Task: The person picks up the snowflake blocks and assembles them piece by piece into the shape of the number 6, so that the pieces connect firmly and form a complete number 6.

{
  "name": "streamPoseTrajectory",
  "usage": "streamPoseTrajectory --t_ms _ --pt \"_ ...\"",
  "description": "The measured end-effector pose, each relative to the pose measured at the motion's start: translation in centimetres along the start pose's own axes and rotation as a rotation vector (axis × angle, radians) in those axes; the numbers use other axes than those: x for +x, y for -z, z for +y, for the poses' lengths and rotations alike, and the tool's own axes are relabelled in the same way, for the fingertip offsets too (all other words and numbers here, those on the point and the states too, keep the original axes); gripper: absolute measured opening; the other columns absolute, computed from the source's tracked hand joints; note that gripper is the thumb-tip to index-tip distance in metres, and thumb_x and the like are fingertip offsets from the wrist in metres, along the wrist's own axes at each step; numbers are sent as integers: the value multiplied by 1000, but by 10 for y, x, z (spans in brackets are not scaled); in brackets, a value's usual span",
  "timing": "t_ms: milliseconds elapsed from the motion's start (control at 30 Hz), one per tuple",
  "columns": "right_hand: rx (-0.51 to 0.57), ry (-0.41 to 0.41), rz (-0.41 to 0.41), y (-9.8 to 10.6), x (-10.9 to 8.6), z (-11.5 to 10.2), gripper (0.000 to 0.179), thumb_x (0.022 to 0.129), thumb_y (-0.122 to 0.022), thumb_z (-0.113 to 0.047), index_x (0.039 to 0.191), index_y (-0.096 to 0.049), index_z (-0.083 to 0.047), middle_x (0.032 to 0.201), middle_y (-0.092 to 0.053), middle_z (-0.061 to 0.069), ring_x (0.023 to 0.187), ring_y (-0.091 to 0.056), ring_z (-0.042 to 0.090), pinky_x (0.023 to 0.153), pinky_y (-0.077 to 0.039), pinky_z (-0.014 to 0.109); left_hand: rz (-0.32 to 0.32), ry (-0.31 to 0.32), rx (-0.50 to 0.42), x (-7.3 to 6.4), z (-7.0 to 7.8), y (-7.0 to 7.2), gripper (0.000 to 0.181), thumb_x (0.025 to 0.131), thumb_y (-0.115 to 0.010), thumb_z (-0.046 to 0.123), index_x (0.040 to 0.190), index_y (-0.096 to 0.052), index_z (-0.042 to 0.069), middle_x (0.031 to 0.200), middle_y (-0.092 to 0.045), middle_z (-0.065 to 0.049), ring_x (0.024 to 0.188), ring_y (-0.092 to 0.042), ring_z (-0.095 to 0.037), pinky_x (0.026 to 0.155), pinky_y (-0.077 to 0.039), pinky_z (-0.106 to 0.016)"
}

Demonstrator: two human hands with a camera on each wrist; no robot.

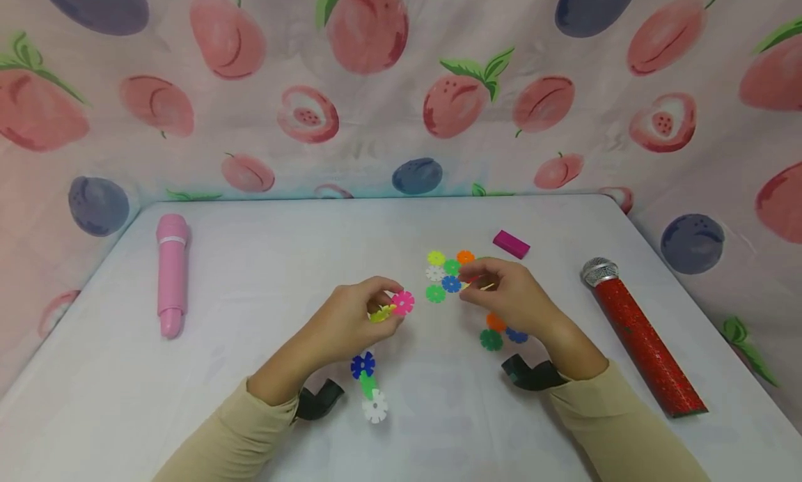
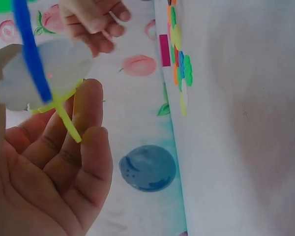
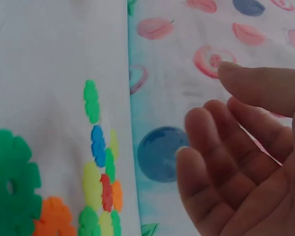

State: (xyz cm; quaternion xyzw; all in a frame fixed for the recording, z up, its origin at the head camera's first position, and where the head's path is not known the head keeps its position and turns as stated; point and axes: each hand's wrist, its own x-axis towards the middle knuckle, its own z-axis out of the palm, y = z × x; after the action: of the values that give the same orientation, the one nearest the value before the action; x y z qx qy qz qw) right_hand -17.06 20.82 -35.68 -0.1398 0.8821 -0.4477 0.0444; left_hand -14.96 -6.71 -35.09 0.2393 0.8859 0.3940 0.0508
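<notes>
So my left hand (image 1: 351,318) is the busy one: thumb and fingers are pinching a yellow disc (image 1: 381,314), with a pink disc (image 1: 403,302) sticking out past the fingertips. I figure the pinch is near the edge so the notches stay uncovered and pieces can slot in. From the left wrist you can see a blue disc (image 2: 29,44) edge-on, meeting the yellow one and crossing in front of a pale disc (image 2: 64,64), so I'd say they're slotted crosswise, which would let the bunch hold together from one small grip. Over on the head view there's also a green disc (image 1: 367,384) and a white disc (image 1: 375,405) trailing below that hand; they seem to hang off the same string, but I can't swear they don't touch the table (image 1: 263,259). My right hand (image 1: 510,294) has nothing in it that I can see, thumb well apart from loosely bent fingers, right beside the flat patch of loose discs (image 1: 435,293). Those lie close together, probably so any colour is an easy reach. A few more, like the dark green disc (image 1: 491,340), sit nearer my right forearm. The pink microphone (image 1: 172,276) and red microphone (image 1: 642,336) are off at the sides, handily out of the way.
</notes>
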Motion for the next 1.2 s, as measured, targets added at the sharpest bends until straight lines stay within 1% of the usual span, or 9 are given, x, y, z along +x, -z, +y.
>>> streamPoseTrajectory --t_ms 233,333,400,533,667,800,900,1067,1200 --pt "-59 -69 -104 0 6 13 33 94 -70 -14 124 -65 -2 120 -67 12 106 -62 28 80 -56 33 -5 -29 30 0 0 3 38 89 -75 17 125 -65 10 99 -70 2 88 -62 -14 77 -53 -29" --pt "-68 -73 -125 -2 8 16 34 93 -71 -14 125 -65 -3 121 -66 11 107 -63 28 81 -56 33 -15 -43 32 0 -1 4 41 90 -75 18 130 -64 14 101 -70 2 90 -61 -14 77 -53 -29" --pt "-69 -76 -133 -5 9 18 34 92 -71 -15 124 -66 -4 120 -66 10 107 -63 28 77 -57 33 -18 -57 25 0 -1 6 42 91 -75 17 131 -64 16 102 -69 2 89 -61 -15 76 -53 -29" --pt "-107 -71 -146 -12 12 22 34 91 -73 -17 123 -67 -8 117 -66 8 107 -62 29 77 -57 35 -18 -85 -2 1 -4 7 39 91 -74 17 129 -66 13 98 -69 3 85 -61 -13 72 -54 -28" --pt "-191 -67 -169 -17 16 22 36 91 -74 -19 125 -67 -10 111 -66 6 104 -61 26 79 -55 35 -17 -82 -31 2 -5 7 37 91 -75 17 126 -65 10 93 -67 3 80 -62 -10 68 -54 -27" --pt "-255 -86 -194 -23 20 19 42 89 -76 -21 129 -67 -12 100 -64 3 93 -58 22 68 -54 30 -34 -64 -38 2 -5 7 36 91 -75 16 125 -66 10 93 -67 2 78 -62 -9 67 -54 -27" --pt "-266 -113 -221 -26 22 16 45 89 -76 -24 131 -66 -15 95 -60 3 89 -55 21 63 -53 30 -61 -58 -33 2 -7 7 37 92 -74 16 127 -66 10 95 -67 3 79 -62 -9 67 -54 -26" --pt "-287 -158 -235 -29 22 13 42 87 -78 -27 127 -68 -18 98 -60 1 92 -55 22 64 -54 28 -98 -53 -37 2 -9 6 38 92 -74 16 129 -66 11 97 -67 5 83 -62 -9 69 -54 -26" --pt "-304 -132 -228 -28 22 12 41 87 -78 -23 127 -68 -16 101 -62 2 92 -55 22 65 -54 29 -102 -55 -40 2 -9 6 38 92 -75 16 128 -66 12 96 -67 5 83 -62 -9 69 -54 -27"
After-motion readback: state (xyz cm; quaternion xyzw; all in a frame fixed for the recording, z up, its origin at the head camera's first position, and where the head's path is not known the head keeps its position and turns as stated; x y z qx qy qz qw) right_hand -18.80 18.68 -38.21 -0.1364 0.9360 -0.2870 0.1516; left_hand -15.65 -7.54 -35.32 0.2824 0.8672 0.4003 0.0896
